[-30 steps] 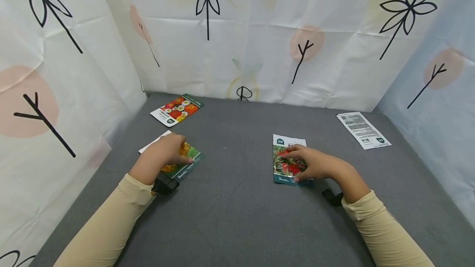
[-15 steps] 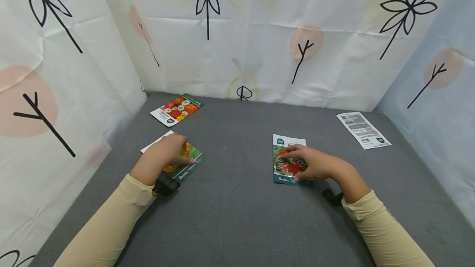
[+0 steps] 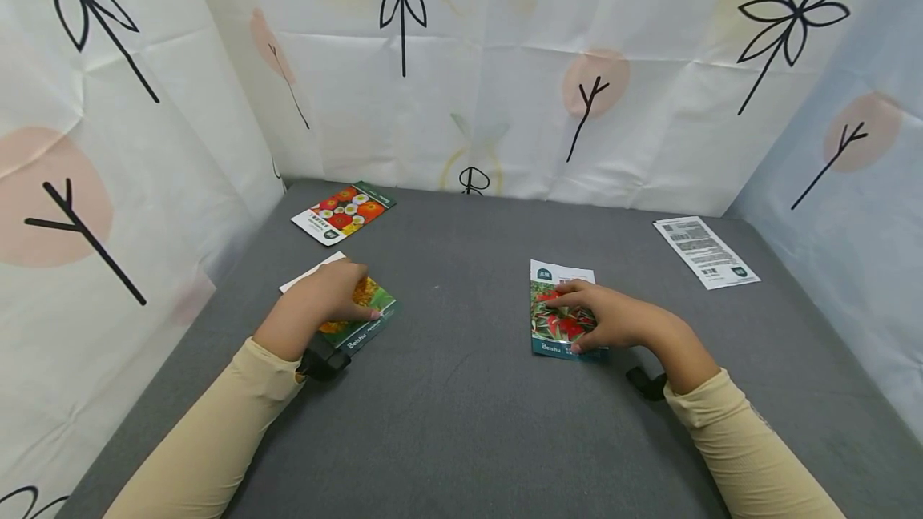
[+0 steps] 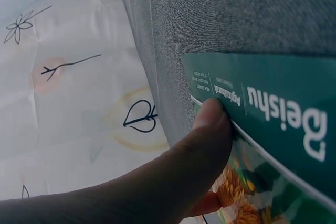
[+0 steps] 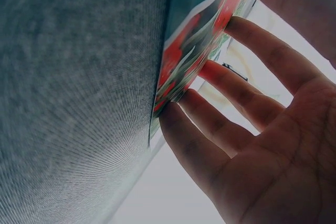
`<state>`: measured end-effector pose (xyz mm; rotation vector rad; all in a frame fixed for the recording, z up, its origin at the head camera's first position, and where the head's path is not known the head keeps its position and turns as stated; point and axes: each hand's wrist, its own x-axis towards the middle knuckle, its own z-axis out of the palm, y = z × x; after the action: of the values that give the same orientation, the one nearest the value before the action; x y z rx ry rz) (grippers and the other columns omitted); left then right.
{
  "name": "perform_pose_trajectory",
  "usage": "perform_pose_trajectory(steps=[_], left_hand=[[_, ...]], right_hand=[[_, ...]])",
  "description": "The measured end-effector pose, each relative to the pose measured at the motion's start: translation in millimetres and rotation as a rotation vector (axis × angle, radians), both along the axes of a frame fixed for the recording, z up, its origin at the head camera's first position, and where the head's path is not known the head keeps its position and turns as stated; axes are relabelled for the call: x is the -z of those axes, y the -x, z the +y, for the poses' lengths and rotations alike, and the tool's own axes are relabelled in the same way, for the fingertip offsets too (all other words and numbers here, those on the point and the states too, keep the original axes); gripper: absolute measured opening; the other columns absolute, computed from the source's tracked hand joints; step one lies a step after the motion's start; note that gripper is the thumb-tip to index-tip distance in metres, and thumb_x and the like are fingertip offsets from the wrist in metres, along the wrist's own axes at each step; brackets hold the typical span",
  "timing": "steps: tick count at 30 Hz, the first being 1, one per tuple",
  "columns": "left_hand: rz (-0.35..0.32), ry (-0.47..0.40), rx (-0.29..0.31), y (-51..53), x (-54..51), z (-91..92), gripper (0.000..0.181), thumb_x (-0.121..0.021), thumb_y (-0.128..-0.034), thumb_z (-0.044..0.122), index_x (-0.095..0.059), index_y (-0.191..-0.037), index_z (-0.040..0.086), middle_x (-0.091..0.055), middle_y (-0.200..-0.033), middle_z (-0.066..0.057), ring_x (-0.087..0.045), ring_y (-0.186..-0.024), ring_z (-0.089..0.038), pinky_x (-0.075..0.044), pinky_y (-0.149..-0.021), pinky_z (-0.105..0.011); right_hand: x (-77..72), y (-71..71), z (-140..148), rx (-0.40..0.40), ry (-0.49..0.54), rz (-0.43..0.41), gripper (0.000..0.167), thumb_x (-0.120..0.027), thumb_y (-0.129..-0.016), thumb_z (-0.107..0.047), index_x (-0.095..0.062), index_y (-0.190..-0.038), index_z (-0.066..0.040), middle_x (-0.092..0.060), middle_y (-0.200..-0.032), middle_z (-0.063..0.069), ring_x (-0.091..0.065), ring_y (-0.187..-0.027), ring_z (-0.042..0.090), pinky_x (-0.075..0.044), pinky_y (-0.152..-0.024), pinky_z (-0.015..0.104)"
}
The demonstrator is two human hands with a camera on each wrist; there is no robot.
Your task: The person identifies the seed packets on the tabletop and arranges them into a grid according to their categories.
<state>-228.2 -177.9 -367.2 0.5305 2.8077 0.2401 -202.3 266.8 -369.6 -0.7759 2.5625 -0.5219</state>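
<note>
My left hand [image 3: 320,299] rests on a flat seed packet [image 3: 371,323] with orange-yellow flowers and a green "Beishu" band. Close up in the left wrist view, the thumb [image 4: 210,129] presses on the edge of that band; most other fingers are hidden. At the right, a seed packet with red flowers [image 3: 542,311] lies flat, its white end pointing away from me. The right hand [image 3: 613,315] touches its face with spread fingertips. These fingers [image 5: 247,93] look long and nearly straight in the right wrist view, apart from one another.
Behind the left hand lies another seed packet [image 3: 342,213] with red, orange and white flowers. A white packet with printed text [image 3: 707,252] lies at the back right. Patterned white cloth [image 3: 505,118] walls the grey table [image 3: 447,423] at the back and sides.
The orange-flower packet has slid a little to the right under my left hand, which moved slightly with it. The right hand and the red-flower packet stay where they were.
</note>
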Motion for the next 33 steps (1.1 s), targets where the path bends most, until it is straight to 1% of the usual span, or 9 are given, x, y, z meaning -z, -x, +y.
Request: perform_pose_trajectory(steps=[6,14,21,26,33], left_hand=[[0.002,-0.007,0.011,0.1,0.8,2.0,0.072,-0.085,-0.0903,0.042,-0.061,-0.136,-0.009,-0.068,-0.120,-0.021,-0.061,-0.105,-0.032,-0.053,-0.099,-0.052],[0.022,-0.029,0.039,-2.4,1.1,3.9,0.066,-0.086,-0.0896,0.040,-0.064,-0.131,-0.007,-0.068,-0.117,-0.020,-0.061,-0.103,-0.032,-0.053,-0.097,-0.051],[0.018,-0.028,0.058,-1.0,0.9,5.0,0.066,-0.084,-0.0911,0.040,-0.064,-0.134,-0.007,-0.068,-0.125,-0.022,-0.061,-0.111,-0.034,-0.052,-0.101,-0.052],[0.023,-0.034,0.078,-1.3,0.5,5.0,0.066,-0.085,-0.0906,0.041,-0.065,-0.132,-0.006,-0.068,-0.127,-0.023,-0.062,-0.113,-0.035,-0.052,-0.103,-0.053],[0.025,-0.031,0.081,0.2,4.4,3.7,0.065,-0.084,-0.0913,0.040,-0.065,-0.133,-0.006,-0.067,-0.129,-0.024,-0.062,-0.115,-0.036,-0.052,-0.105,-0.054]], right_hand=[[0.7,0.1,0.0,-0.003,0.000,0.007,0.071,-0.087,-0.090,-0.020,-0.057,-0.154,-0.011,-0.036,-0.166,0.026,-0.042,-0.148,0.051,-0.044,-0.111,0.066],[2.0,0.4,0.6,-0.003,0.000,0.014,0.070,-0.087,-0.090,-0.021,-0.057,-0.154,-0.012,-0.037,-0.166,0.025,-0.042,-0.148,0.051,-0.045,-0.110,0.066],[1.7,0.8,0.7,0.002,-0.006,0.012,0.071,-0.087,-0.090,-0.022,-0.057,-0.155,-0.014,-0.037,-0.166,0.024,-0.041,-0.149,0.050,-0.044,-0.111,0.066],[1.5,0.6,0.9,0.002,-0.004,0.011,0.071,-0.087,-0.090,-0.022,-0.057,-0.154,-0.013,-0.037,-0.166,0.024,-0.043,-0.148,0.050,-0.044,-0.111,0.065],[1.8,0.3,1.6,-0.004,0.006,0.016,0.069,-0.087,-0.090,-0.021,-0.058,-0.152,-0.010,-0.038,-0.165,0.025,-0.046,-0.146,0.048,-0.046,-0.110,0.064]])
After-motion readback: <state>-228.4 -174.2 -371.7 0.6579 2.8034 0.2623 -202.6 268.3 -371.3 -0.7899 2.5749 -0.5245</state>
